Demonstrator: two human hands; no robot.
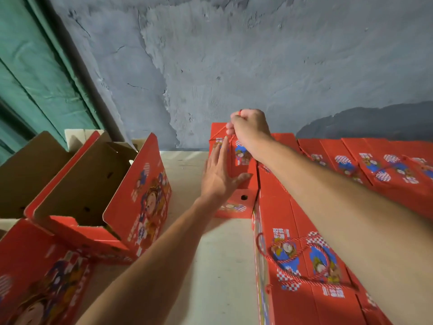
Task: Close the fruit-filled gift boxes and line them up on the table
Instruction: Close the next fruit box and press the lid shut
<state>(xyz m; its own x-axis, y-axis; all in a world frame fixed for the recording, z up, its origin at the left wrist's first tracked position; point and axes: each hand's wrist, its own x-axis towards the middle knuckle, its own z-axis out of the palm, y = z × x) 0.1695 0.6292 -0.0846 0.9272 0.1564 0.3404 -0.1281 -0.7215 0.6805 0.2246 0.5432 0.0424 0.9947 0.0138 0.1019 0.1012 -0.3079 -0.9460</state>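
The closed red gift box (236,160) stands at the far end of the pale table (225,266), close to the grey plaster wall (234,66) and touching the row of closed boxes (304,266) that runs along the right side. Judged from the task, it is full of fruit, so it is likely heavy for its size, with printed cardboard walls that are stiff enough to push on but will crease or buckle if squeezed hard at mid-panel. The glossy print probably lets a flat palm slide a little. The safest holds look like the twisted red cord handle (221,132) on top for lifting and the flat side panel for nudging (the bottom edge would be better still for a long carry, since a thin cord bites under load).

The right hand (249,126) reaches over the top of the box, arm stretched forward, knuckles up, fingers curled tight round the cord handle and drawing it upward. The left hand (219,174) lies flat against the box's left side, fingers straight and pointing toward the wall, thumb spread across the near face, pressing rather than gripping. Both forearms extend nearly straight.

On the left, an open gift box (100,195) stands with its flaps up, its lid not yet shut
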